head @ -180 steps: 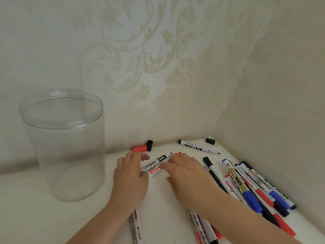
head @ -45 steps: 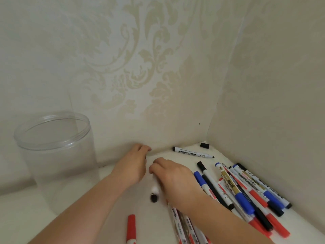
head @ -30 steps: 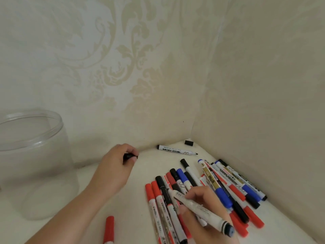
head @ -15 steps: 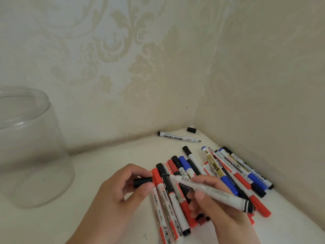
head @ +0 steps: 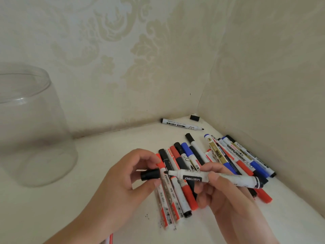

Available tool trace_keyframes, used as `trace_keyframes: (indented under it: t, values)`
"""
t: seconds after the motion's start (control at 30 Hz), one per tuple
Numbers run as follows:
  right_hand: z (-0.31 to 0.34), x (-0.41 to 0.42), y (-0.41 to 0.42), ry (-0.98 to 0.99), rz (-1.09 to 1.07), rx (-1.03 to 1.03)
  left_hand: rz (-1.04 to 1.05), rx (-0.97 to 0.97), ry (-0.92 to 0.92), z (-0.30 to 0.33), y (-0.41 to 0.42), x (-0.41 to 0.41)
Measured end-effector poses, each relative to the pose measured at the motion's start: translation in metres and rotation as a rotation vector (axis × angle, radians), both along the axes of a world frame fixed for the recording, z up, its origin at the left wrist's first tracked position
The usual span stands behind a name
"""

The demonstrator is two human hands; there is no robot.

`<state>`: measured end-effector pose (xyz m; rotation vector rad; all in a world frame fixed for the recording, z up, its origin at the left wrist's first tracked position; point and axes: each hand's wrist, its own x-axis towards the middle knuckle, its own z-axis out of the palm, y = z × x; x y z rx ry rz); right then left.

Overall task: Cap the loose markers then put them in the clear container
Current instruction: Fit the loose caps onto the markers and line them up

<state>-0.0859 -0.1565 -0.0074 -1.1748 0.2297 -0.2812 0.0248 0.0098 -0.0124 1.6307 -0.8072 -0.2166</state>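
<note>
Cream tabletop (head: 105, 152) at frame centre: left hand (head: 121, 184) pinching the cap (head: 150, 174), right hand (head: 223, 194) pinching the marker (head: 214, 178), should align tip with cap, then press straight.

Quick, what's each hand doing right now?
Left hand: pinches a black cap.
Right hand: grips an uncapped marker, tip toward the cap.

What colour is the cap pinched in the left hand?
Black. The small black plastic cap shows best in the head view, just off the white marker's tip.
</note>
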Motion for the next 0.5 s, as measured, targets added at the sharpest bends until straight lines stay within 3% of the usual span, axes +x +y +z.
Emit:
trace_keyframes:
  t: [0.33, 0.5]
  values:
    - [0.0031, -0.0017, 0.0024, -0.001, -0.024, -0.017, -0.094, -0.025, 0.023, 0.0036, 0.0018, -0.0024]
    - [0.0033, -0.0024, 0.0011, -0.008, -0.048, -0.033, -0.033, -0.003, -0.005, 0.0031, 0.0007, -0.0035]
